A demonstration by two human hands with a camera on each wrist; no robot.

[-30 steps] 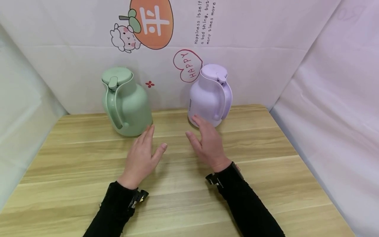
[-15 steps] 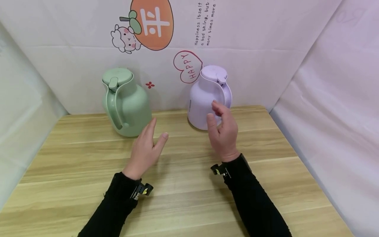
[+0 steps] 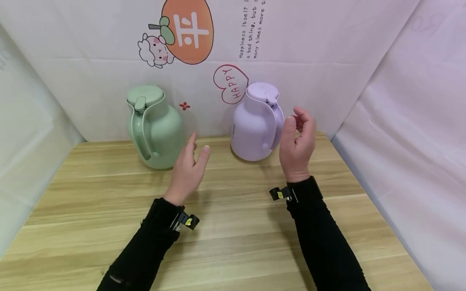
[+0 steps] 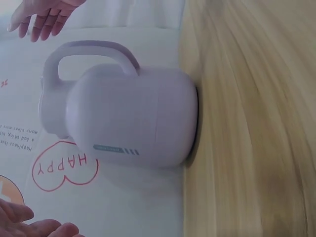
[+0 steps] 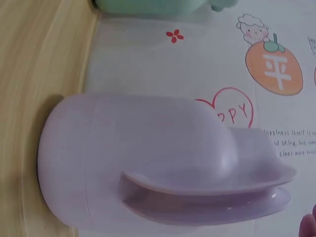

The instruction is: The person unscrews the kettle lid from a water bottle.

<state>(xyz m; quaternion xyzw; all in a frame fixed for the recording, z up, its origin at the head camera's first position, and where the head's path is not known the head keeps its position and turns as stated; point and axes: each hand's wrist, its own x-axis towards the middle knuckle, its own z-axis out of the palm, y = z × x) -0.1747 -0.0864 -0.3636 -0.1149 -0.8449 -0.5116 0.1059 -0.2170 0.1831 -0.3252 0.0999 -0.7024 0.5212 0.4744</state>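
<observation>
A lilac thermos jug (image 3: 249, 127) with a flip lid stands upright at the back of the table, its handle on the right. My right hand (image 3: 297, 147) hovers just right of that handle, fingers loosely bent and holding nothing. To the left stands a green thermos jug (image 3: 169, 133) of the same shape, its handle toward the front left. My left hand (image 3: 186, 173) is raised in front of its right side, thumb apart from the fingers, with nothing in it. In the left wrist view, the lilac jug (image 4: 128, 113) lies between both hands; the right wrist view shows its handle (image 5: 212, 205) close up.
The wooden table (image 3: 233, 242) ends at a white printed cloth (image 3: 309, 60) right behind the jugs. More white cloth (image 3: 418, 133) hangs along the right side and the left side.
My right hand has moved right and upward, from in front of the lilac jug to beside its handle. The left hand has lifted slightly forward and right. Both jugs stay in place.
</observation>
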